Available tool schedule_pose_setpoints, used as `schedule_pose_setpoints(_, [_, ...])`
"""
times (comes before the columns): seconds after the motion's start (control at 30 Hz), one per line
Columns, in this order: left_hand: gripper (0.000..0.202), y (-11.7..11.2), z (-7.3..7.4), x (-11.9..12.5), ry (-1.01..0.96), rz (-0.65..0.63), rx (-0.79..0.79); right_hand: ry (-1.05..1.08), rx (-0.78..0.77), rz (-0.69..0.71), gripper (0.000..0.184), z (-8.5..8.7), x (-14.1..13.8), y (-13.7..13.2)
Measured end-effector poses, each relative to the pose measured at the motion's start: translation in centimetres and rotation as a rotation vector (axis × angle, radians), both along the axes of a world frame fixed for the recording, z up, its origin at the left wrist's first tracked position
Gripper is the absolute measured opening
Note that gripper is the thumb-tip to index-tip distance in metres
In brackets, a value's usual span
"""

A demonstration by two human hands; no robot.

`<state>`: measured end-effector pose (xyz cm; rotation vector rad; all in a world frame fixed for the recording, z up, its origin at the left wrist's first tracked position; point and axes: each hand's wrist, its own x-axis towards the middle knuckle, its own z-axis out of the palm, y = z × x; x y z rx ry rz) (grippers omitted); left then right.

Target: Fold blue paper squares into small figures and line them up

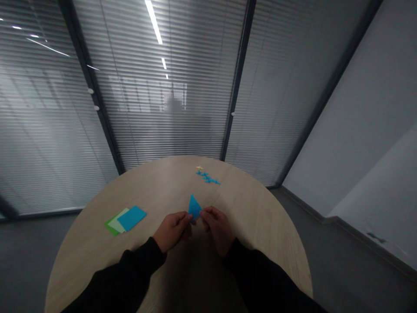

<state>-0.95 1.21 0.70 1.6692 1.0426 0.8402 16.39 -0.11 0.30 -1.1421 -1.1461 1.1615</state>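
Note:
A blue sheet of paper [194,206], folded to a triangle with its point up, is held between my two hands over the near middle of the table. My left hand [174,228] pinches its lower left corner between thumb and fingers. At its right corner, my right hand [216,226] grips with thumb and forefinger. Off to the left lies a small fanned stack of paper, with a blue sheet [132,218] on top, a pale green sheet [117,224] below it and a brighter green sheet [110,226] at the bottom.
Several small blue folded paper pieces [207,177] sit in a group toward the far edge, beside a yellow folded piece [199,168]. The round wooden table [260,217] stands close to a glass partition with blinds [176,139]. A white wall [365,130] rises on the right.

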Motion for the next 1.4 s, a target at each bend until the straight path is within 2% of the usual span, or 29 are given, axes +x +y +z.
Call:
schedule_pose_setpoints(0.23, [0.051,0.0,0.0,-0.2,0.083,-0.012,0.017,-0.011,0.023,-0.050,0.026,-0.3,0.5,0.5])
schedule_pose_setpoints(0.33, [0.051,0.0,0.1,-0.1,0.027,-0.001,0.014,-0.011,0.039,-0.031,0.026,-0.3,0.6,0.6])
schedule_pose_setpoints(0.47, [0.046,-0.1,0.3,0.5,-0.087,0.144,0.073,-0.057,0.049,0.041,0.026,-0.1,0.2,0.3])
schedule_pose_setpoints(0.57, [0.044,-0.2,0.5,0.8,0.008,0.278,0.225,-0.104,0.074,0.062,0.026,-0.1,-0.3,-0.1])
schedule_pose_setpoints(0.67, [0.040,-0.1,0.8,0.8,0.148,0.335,0.344,-0.185,0.126,0.053,0.023,-0.3,-0.7,-0.3])
schedule_pose_setpoints(0.8, [0.036,-0.1,1.0,0.7,0.348,0.312,0.404,-0.242,0.172,0.057,0.021,-0.5,-0.6,-0.4])
schedule_pose_setpoints(1.0, [0.032,-0.1,0.6,0.8,0.551,0.219,0.429,-0.221,0.148,0.134,0.028,-1.0,0.1,0.2])
schedule_pose_setpoints(1.23, [0.032,-0.1,0.6,0.2,0.393,0.150,0.412,-0.235,0.159,0.075,0.025,-1.0,0.7,0.6])
schedule_pose_setpoints(1.4, [0.034,-0.2,0.4,0.1,0.398,0.095,0.403,-0.283,0.147,0.116,0.026,-0.9,1.1,0.7])
